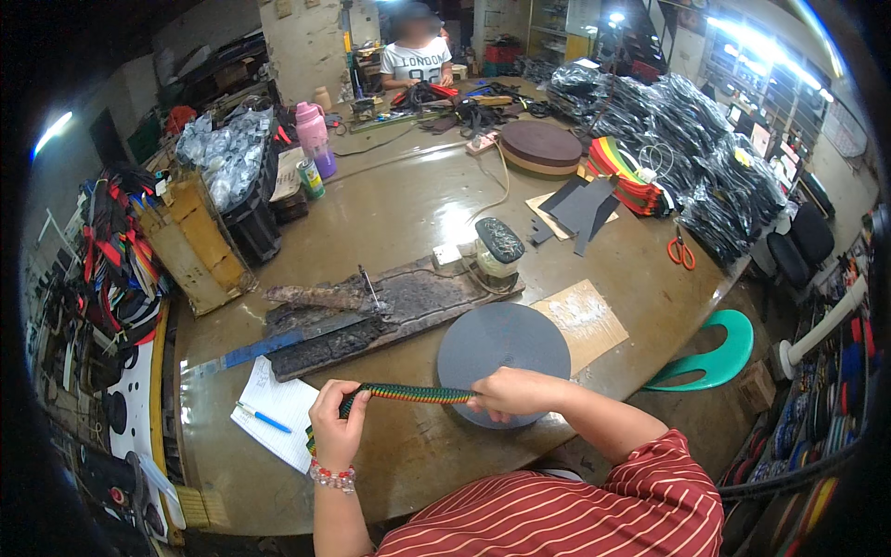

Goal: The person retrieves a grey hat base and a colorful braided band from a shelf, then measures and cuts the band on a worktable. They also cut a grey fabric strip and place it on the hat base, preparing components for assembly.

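Note:
A striped webbing strap (416, 394) in green, yellow, red and black is stretched between my two hands. My left hand (336, 416) pinches it at one end, and a further length hangs down behind that hand. At the other end my right hand (509, 394) is closed round the strap, over the near part of a large grey roll of webbing (501, 348). Left of my left hand lies a sheet of lined paper (267, 395) with a blue pen (269, 421) on it.
A charred wooden board (399, 311) with an upright metal rod crosses the table beyond my hands. Nearby are a round-topped device (499, 246), cardboard (582, 325), orange scissors (681, 249) and brown webbing rolls (540, 147). A green chair (710, 357) stands right; another person (418, 60) works opposite.

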A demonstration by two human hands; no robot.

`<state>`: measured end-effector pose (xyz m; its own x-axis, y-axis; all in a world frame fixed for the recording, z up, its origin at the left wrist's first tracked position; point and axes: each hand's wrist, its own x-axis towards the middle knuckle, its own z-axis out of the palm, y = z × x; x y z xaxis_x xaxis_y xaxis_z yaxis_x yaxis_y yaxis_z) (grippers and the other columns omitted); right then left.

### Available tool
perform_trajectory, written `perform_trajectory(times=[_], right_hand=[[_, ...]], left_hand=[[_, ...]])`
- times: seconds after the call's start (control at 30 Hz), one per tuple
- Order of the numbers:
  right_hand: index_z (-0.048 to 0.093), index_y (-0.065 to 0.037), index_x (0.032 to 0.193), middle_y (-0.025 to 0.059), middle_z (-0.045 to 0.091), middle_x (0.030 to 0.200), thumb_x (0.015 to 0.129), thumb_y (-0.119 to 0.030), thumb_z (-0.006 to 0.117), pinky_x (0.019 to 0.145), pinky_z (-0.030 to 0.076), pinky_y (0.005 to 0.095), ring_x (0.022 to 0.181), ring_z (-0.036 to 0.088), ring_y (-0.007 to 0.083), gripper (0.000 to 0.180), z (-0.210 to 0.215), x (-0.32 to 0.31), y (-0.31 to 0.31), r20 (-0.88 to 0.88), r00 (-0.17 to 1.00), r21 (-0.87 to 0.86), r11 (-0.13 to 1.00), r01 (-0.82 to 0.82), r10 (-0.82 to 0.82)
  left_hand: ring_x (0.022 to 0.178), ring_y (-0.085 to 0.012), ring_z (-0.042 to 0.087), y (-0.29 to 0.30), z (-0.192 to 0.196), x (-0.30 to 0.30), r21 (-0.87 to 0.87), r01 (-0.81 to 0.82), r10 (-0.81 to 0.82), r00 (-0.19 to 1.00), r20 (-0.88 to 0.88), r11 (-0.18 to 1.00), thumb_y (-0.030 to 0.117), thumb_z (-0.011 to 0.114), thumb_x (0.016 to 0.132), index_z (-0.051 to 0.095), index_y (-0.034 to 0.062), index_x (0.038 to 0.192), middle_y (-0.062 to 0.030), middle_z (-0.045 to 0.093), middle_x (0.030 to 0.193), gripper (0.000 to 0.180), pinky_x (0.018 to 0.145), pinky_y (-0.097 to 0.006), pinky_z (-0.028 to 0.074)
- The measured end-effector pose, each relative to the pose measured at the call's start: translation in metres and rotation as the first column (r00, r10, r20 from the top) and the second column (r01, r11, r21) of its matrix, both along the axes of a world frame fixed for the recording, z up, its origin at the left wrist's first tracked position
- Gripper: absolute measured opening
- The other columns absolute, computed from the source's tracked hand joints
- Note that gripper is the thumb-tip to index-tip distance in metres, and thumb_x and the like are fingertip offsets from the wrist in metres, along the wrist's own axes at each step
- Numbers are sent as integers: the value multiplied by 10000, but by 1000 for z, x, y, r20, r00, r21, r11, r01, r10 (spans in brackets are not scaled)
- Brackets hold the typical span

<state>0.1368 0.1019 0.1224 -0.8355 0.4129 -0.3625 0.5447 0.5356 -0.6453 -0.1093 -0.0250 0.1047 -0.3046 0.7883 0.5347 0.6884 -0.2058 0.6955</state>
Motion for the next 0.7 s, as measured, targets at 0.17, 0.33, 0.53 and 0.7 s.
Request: perform_trajectory(times=[0.17, 0.33, 0.53, 0.7], right_hand=[[556, 7, 960, 214, 625, 870, 895, -400, 519, 711, 455, 470, 828, 594, 398, 414, 3, -15, -13, -373, 912, 200, 974, -103, 173], [529, -4, 880, 235, 582, 760, 898, -405, 510, 659, 435, 492, 772, 569, 427, 401, 1, -42, -23, -375, 925, 187, 982, 11, 61], [536, -15, 794, 212, 588, 707, 904, -343, 518, 600, 444, 485, 716, 574, 411, 347, 1, -50, -23, -455, 890, 330, 931, 157, 11], [555, -27, 975, 164, 609, 725, 910, -232, 533, 574, 484, 396, 636, 629, 294, 216, 13, -41, -21, -312, 947, 59, 993, 103, -80]], left_hand=[[668, -256, 585, 3, 3, 6, -67, 233, -233, 972, 10, 970, 65, 672, 769, 590, -15, 801, -121, 594, 757, 119, 598, -318, 458], [707, -270, 599, 13, 0, 18, -87, 286, -288, 958, -5, 954, 68, 663, 773, 604, -18, 839, -129, 600, 779, 123, 629, -327, 474], [701, -243, 602, 21, 1, 27, -90, 333, -332, 943, 26, 939, 52, 646, 752, 604, -17, 861, -114, 606, 790, 136, 616, -306, 464], [709, -260, 608, 25, -8, 25, -92, 266, -261, 963, 69, 959, 90, 651, 796, 609, -8, 868, -123, 610, 784, 129, 630, -311, 470]])
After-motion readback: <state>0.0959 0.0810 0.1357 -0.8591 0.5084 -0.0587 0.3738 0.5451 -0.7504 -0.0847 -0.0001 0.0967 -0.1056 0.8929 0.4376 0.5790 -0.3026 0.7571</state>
